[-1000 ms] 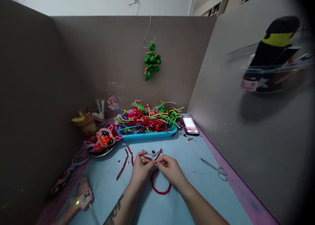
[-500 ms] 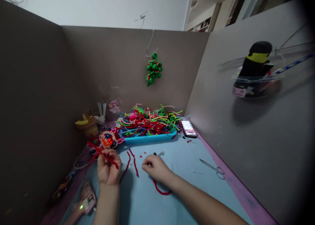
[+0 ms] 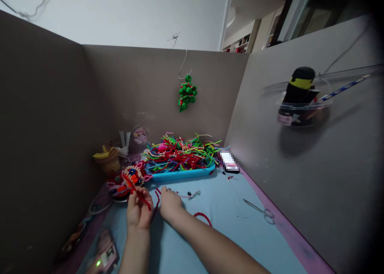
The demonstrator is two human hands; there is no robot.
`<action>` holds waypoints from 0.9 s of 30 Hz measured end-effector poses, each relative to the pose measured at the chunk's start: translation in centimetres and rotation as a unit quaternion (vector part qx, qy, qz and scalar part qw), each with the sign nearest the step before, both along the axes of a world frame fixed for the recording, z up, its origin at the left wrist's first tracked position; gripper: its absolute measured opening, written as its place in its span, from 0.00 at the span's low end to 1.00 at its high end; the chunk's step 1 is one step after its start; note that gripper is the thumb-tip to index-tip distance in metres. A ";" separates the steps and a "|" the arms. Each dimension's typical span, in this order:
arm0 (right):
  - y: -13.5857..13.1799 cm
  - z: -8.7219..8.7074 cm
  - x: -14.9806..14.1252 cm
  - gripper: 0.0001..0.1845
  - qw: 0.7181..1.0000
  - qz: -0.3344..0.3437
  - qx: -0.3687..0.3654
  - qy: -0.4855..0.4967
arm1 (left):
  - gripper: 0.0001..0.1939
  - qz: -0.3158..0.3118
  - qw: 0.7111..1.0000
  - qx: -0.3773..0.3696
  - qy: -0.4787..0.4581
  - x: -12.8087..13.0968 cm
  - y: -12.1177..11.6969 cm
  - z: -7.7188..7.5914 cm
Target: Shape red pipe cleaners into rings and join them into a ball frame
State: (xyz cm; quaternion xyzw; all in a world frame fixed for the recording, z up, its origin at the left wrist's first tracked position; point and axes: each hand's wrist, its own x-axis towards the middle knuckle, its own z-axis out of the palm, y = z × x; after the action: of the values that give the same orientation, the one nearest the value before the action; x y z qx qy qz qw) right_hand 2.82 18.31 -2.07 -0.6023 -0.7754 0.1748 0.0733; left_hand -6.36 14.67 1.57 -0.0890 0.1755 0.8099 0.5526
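My left hand (image 3: 140, 208) is closed on red pipe cleaners (image 3: 143, 201), whose ends stick out past the fingers on both sides. Just right of it, my right hand (image 3: 171, 204) is low over the table with its fingers pinched at the end of another red pipe cleaner; most of that piece is hidden under the hand. One more red pipe cleaner (image 3: 156, 206) lies between the two hands. A curved red pipe cleaner (image 3: 204, 216) rests beyond my right forearm. Behind my left hand sits a pipe-cleaner animal face (image 3: 134, 174) in red and cream with pink ears.
A blue tray (image 3: 183, 174) heaped with coloured pipe cleaners stands at the back. Scissors (image 3: 259, 211) and a phone (image 3: 229, 161) lie to the right. A pink glue gun (image 3: 105, 252) is at front left. A green ornament (image 3: 187, 92) hangs on the back panel.
My right hand has moved left, onto the loose red pipe cleaners beside my left hand. My left hand, still holding its pipe cleaners, has shifted slightly right. The camera view has tilted up a little.
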 end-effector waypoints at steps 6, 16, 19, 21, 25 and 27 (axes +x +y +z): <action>1.0 0.1 1.4 0.25 0.996 -0.032 -0.021 0.081 | 0.09 -0.036 0.999 0.020 0.010 0.1 -0.5 0.3; -0.5 -0.7 10.1 0.08 0.770 -0.070 -0.120 0.623 | 0.16 -0.208 0.907 -0.074 0.359 6.8 -1.0 -1.2; -1.9 -1.1 11.3 0.10 0.684 -0.053 -0.149 0.712 | 0.17 -0.223 0.869 -0.070 0.435 8.8 -1.3 -1.8; -2.3 -1.3 11.6 0.10 0.670 -0.044 -0.154 0.725 | 0.16 -0.211 0.858 -0.071 0.463 9.4 -1.3 -2.1; -2.4 -1.3 11.9 0.12 0.663 -0.036 -0.156 0.731 | 0.14 -0.210 0.839 -0.074 0.497 9.6 -1.2 -2.6; -2.3 -1.4 12.2 0.12 0.662 -0.045 -0.143 0.735 | 0.14 -0.214 0.835 -0.075 0.501 9.6 -1.1 -2.8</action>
State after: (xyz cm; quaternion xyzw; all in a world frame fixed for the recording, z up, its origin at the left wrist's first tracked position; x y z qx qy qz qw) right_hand 14.99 15.98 -3.48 -0.3158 -0.4067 0.6658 0.5400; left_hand 3.22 13.53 -1.27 0.3277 0.5030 0.5894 0.5407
